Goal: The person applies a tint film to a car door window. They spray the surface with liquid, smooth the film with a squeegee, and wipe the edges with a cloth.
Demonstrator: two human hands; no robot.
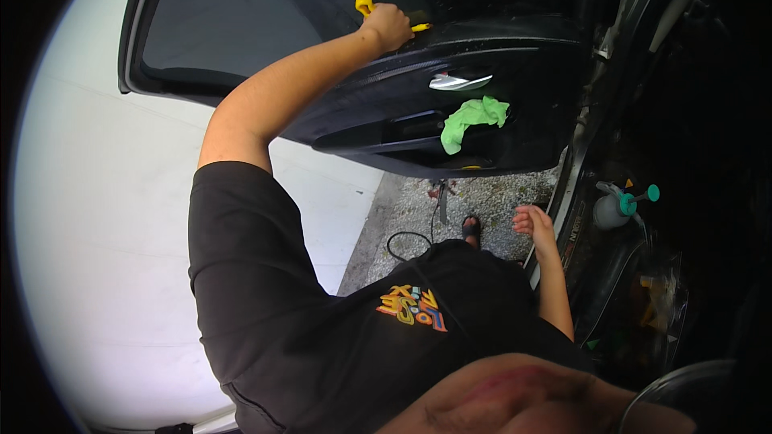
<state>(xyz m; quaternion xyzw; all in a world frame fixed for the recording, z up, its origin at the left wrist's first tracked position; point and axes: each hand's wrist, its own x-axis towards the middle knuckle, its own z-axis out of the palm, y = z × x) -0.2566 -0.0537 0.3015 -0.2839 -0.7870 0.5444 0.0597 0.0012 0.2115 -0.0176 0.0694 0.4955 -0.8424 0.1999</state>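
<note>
My left hand [389, 25] grips a yellow plastic tool [364, 5] with a looped end. Its narrow other end comes out past my fingers, close to the top edge of the inner trim on an open black car door [531, 66]. The window glass [253, 18] lies beyond that hand. On the same door panel are a chrome inner handle [459, 82] and a crumpled light green cloth [473, 120], draped near the armrest. My right hand [534, 223] hangs by the door sill [562, 193], holding nothing, its fingers loosely bent and apart.
A grey pump sprayer [610, 211] with a teal top stands inside the dark car on the right. Nearby lies a clear plastic bag [660, 301] with yellow items. Below are pebbled ground [404, 226], a black hose or cable [389, 247] and my sandalled foot [471, 229]. A white wall [120, 223] rises at left.
</note>
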